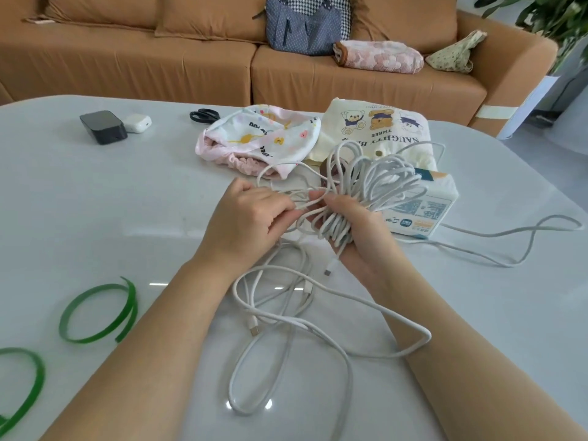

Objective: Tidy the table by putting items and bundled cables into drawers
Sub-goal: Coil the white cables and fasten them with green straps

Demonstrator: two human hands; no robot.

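My right hand grips a thick coil of white cable above the bench, fingers wrapped around its middle, while my left hand pinches a strand beside it. Loose cable sprawls on the bench between my forearms, with plugs showing, and one run trails off right past a tissue pack. Two green straps lie at left
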